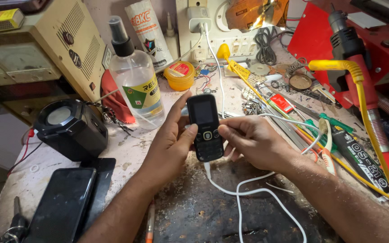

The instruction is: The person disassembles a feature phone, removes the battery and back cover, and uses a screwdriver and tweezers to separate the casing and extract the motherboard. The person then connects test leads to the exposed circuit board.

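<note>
Cluttered and stained, the desk (pixel 127 155) fills the frame, strewn with tools and wires. At the centre, both hands are closed on a small black keypad phone (pixel 205 127), held upright just above the desk. The left hand (pixel 173 143) grips its left edge, thumb on the keys; the right hand (pixel 252 141) grips the right edge, thumb near the middle button. A white cable (pixel 244 191) runs from the phone's lower end and loops toward the bottom of the frame. Just left of the phone stands a clear spray bottle (pixel 136 81) with a black nozzle. A black speaker (pixel 70 128) sits at the left, and a dark smartphone (pixel 64 204) lies face up at the lower left. A yellow round tin (pixel 179 75) sits above the phone.
</note>
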